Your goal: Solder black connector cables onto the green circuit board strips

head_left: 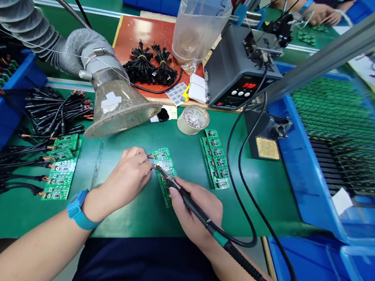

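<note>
My right hand (205, 205) grips the handle of a soldering iron (219, 236), pen-fashion. Its metal tip reaches the left edge of a green circuit board panel (164, 157) lying on the mat. My left hand (131, 170), with a blue band on the wrist, is closed at that same edge. Thin wires (151, 156) show at its fingertips; the rest of what it holds is hidden under the fingers. To the right lie more green board panels (218, 156), side by side. At the left, circuit boards (60, 179) with black cables attached lie overlapped.
A fume hose nozzle (122, 109) hangs above my left hand. Behind are a tub of solder bits (193, 119), bundled cables (151, 64) and a soldering station (241, 74). The iron stand (266, 137) and a blue bin (325, 195) are right. A co-worker's hands (323, 14) show far back.
</note>
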Available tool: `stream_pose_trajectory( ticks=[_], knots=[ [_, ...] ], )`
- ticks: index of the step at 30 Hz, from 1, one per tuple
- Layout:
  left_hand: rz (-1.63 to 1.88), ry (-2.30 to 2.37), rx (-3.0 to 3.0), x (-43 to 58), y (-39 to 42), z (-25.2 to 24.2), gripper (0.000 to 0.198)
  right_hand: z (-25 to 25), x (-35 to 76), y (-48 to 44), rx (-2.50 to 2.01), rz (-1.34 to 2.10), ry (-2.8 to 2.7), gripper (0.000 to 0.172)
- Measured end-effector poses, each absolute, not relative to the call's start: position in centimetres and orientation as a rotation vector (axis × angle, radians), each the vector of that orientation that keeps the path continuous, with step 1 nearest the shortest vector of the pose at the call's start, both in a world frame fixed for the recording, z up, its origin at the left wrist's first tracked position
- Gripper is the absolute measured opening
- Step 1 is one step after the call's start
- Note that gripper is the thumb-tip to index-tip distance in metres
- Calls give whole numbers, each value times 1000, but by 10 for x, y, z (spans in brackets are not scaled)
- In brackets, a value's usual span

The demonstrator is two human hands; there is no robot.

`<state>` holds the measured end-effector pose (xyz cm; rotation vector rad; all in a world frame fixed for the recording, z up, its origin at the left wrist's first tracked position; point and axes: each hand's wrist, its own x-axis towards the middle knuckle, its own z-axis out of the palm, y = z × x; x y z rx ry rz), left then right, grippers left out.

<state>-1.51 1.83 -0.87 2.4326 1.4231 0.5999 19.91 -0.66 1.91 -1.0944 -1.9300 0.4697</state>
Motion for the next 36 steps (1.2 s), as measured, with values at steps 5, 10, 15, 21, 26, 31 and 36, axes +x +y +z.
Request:
stream_pose_trajectory(
  ticks=[5, 10, 15, 21, 26, 31, 36],
  knots=[
    [636, 1408, 2399, -16, 19, -9, 19, 18, 200, -7, -1101, 486, -1925, 18],
    [636, 1420, 2379, -15, 19, -7, 19, 15, 199, -6, -1102, 477, -1923, 19],
    [614, 1419, 2382, -15, 19, -6, 18, 15, 200, -6, -1107, 484, -1933, 19],
    [615, 1406, 2371, -17, 20, -6, 16, 16, 200, -7, -1104, 483, -1939, 20],
    [618, 1393, 2351, -18, 20, -6, 13, 17, 200, -6, -1102, 482, -1942, 20],
    [634, 1405, 2338, -18, 20, -6, 11, 18, 199, -5, -1101, 480, -1951, 19],
    [629, 1409, 2315, -18, 20, -7, 10, 17, 198, -4, -1076, 459, -1938, 19]
  ],
)
